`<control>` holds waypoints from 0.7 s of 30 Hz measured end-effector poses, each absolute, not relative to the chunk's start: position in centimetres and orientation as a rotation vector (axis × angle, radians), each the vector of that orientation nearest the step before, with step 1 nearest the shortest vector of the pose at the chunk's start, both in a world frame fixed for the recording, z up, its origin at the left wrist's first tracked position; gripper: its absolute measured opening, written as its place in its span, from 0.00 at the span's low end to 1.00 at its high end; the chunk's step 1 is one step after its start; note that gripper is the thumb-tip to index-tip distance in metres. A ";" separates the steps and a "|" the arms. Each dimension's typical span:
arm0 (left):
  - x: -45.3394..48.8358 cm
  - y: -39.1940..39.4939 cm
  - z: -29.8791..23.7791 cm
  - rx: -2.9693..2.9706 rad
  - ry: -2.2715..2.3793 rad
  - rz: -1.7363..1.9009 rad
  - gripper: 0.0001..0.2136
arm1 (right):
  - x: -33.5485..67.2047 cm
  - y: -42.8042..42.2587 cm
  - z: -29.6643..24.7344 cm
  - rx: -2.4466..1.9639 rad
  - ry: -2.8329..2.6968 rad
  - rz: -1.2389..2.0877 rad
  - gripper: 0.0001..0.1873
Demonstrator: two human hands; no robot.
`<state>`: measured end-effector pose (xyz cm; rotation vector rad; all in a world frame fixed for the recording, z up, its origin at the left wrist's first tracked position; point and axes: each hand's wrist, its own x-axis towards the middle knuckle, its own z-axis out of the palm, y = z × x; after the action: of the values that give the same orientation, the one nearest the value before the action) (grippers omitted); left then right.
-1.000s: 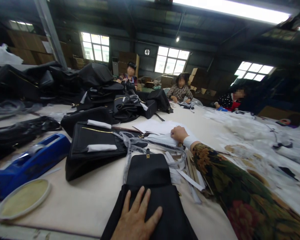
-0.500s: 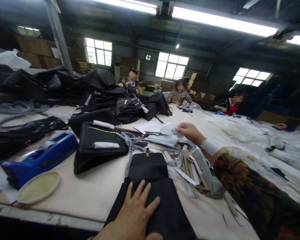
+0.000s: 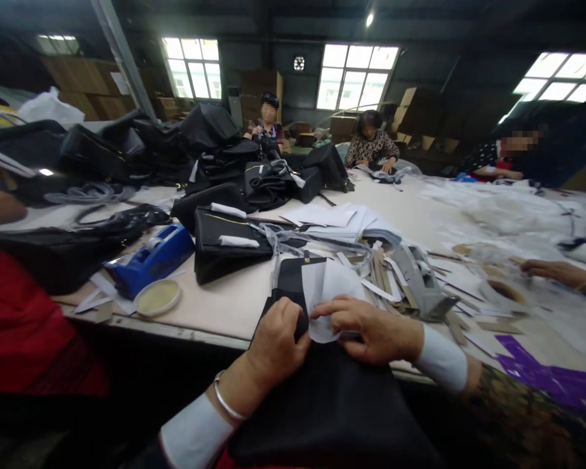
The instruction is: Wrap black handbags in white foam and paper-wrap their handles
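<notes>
A black handbag lies in front of me at the table's edge, its flap pointing away from me. On the flap rests a thin white sheet of paper. My right hand pinches the near part of this sheet, fingers bent over it. At the flap's left edge my left hand is closed, its fingers curled at the bag; the fingertips are partly hidden. Just beyond, a stack of white sheets lies near clear plastic-wrapped straps.
A blue tape dispenser, a round yellowish dish and another black bag are to the left. Grey dispenser, card strips and purple tape lie right. Co-workers' arms reach in at both sides; black bags pile up behind.
My right hand has brought a white sheet from the stack onto the bag's flap. My left hand, flat before, is now curled at the flap. The view has shifted; co-workers appear at both sides.
</notes>
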<state>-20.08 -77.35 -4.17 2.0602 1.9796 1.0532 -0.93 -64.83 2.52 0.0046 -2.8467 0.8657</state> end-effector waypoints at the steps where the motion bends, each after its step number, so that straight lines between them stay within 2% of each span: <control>1: -19.9 -77.5 -4.4 2.032 2.048 1.126 0.15 | -0.7 -65.0 2.7 0.021 -2.870 0.860 0.13; 4: -19.9 -77.5 -4.3 2.137 2.069 1.180 0.32 | -0.2 -65.5 3.0 -0.020 -2.975 0.809 0.12; 5: -20.0 -77.4 -4.1 2.223 2.046 1.130 0.34 | -0.1 -65.7 2.9 -0.043 -3.006 0.784 0.12; 10: -20.6 -76.8 -1.8 2.570 1.645 0.762 0.37 | 0.2 -66.5 2.1 0.025 -3.066 0.572 0.09; 15: -20.0 -76.9 0.4 2.123 1.523 0.963 0.39 | -0.2 -67.3 2.3 -0.157 -3.090 0.531 0.07; 18: -19.4 -76.7 0.2 1.894 1.593 0.989 0.35 | -0.7 -67.8 2.3 -0.258 -3.081 0.524 0.10; 21: -19.3 -75.8 -0.7 1.679 1.823 1.054 0.28 | -1.1 -68.4 1.9 -0.299 -3.025 0.513 0.08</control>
<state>-19.31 -75.84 -0.72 1.6787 1.8233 1.0543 -1.14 -68.35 1.92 -0.2987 -3.0249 0.5125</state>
